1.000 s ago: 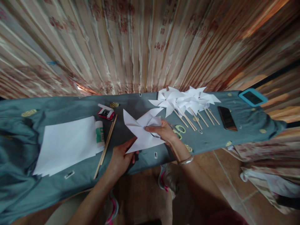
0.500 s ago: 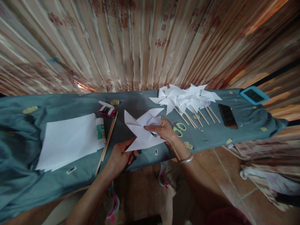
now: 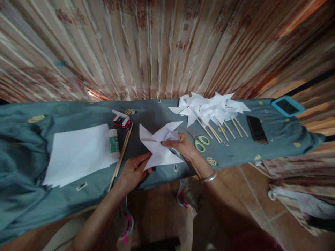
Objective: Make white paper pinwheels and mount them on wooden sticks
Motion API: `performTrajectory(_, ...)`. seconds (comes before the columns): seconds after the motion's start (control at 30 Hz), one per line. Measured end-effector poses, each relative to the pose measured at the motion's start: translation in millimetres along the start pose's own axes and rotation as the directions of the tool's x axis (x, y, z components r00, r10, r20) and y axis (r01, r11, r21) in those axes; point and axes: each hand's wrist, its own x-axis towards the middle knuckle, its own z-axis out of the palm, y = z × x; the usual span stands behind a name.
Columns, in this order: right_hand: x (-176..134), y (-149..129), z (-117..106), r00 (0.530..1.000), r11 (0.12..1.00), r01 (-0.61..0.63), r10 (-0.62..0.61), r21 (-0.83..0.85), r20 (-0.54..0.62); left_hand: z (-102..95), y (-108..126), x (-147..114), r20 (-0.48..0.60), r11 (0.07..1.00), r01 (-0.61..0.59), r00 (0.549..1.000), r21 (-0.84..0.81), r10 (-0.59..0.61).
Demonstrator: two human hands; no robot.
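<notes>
A white paper pinwheel [image 3: 159, 153] is held over the near middle of the cloth-covered table [image 3: 91, 115]. My right hand [image 3: 184, 145] grips it from the right, its thumb pressed on the folded centre. At the lower left blade, my left hand [image 3: 134, 172] has thumb and fingers closed on the paper edge; part of its fingers is hidden behind the blade. Green-handled scissors [image 3: 201, 142] lie just beyond my right hand. Left of my left hand are several wooden sticks [image 3: 122, 153].
Finished pinwheels on sticks [image 3: 209, 108] overlap at the back right, with a phone [image 3: 257, 129] and a blue-framed device [image 3: 288, 106] further right. On the left are a paper stack [image 3: 78, 153], a glue stick [image 3: 114, 143] and a small red-and-white box [image 3: 120, 120]. A curtain [image 3: 146, 52] hangs behind.
The view has shifted slightly, so the table things sit a little further right. The pinwheel has tilted a bit in my hands; both keep their grip.
</notes>
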Motion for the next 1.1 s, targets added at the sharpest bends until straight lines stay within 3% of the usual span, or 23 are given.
performTrajectory(0.13,1.0,2.7,0.5,0.999,0.997,-0.038,0.037,0.065,0.012,-3.5,3.6,-0.6,-0.055,0.934,-0.210,0.971,0.291,0.235)
performTrajectory(0.27,-0.1,2.8,3.3,0.997,0.984,-0.077,0.073,0.163,0.030,-5.0,6.0,0.4,-0.115,0.822,-0.291,0.913,0.489,0.392)
performTrajectory(0.47,-1.0,-0.3,-0.7,0.996,0.969,-0.080,0.071,0.235,0.044,-15.8,6.8,6.1,-0.181,0.793,-0.215,0.908,0.570,0.377)
performTrajectory(0.57,1.0,-2.0,-7.0,0.996,0.979,-0.092,0.090,0.183,0.020,-24.3,7.4,9.9,-0.238,0.760,-0.219,0.865,0.612,0.441)
performTrajectory(0.73,4.0,-1.2,-13.0,0.997,0.997,-0.072,0.071,0.042,0.032,-32.8,3.9,15.2,-0.276,0.631,-0.284,0.718,0.722,0.639)
performTrajectory(0.9,6.5,1.6,-13.0,0.996,0.994,-0.043,0.051,-0.100,0.078,-33.7,4.7,18.0,-0.275,0.620,-0.282,0.710,0.732,0.648)
performTrajectory(1.03,6.3,1.7,-12.6,0.983,0.986,-0.041,0.068,-0.159,0.170,-22.9,11.1,12.2,-0.297,0.594,-0.297,0.651,0.748,0.699)
performTrajectory(1.1,5.4,1.2,-12.5,0.978,0.981,-0.038,0.075,-0.191,0.192,-13.2,13.1,9.3,-0.240,0.556,-0.343,0.646,0.758,0.725)
